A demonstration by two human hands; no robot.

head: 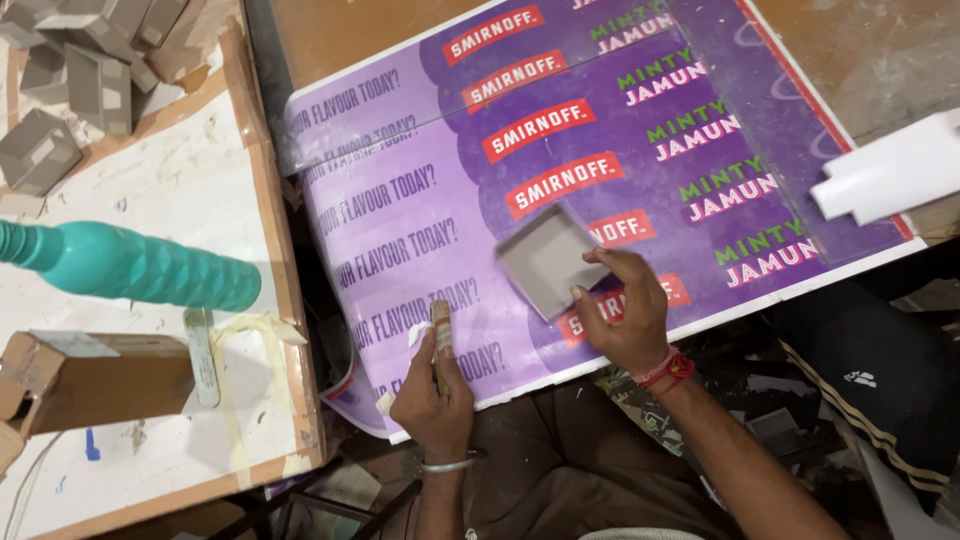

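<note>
Both hands work over a purple printed sheet (600,150): the right hand (622,310) pinches a blurred grey square tray (548,260) lying on it, while the left hand (432,395) grips a small brown stick-like tool (441,325) upright.

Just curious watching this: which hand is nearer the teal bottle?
Left. The left hand, holding a small brush-like tool, is closer to the teal bottle; the right hand holds a grey square piece farther away.

place: craft workshop | signs: glue-stained board (150,200), stacked grey card boxes (80,60), printed purple sheet (480,200), floor scraps (760,420)
</note>
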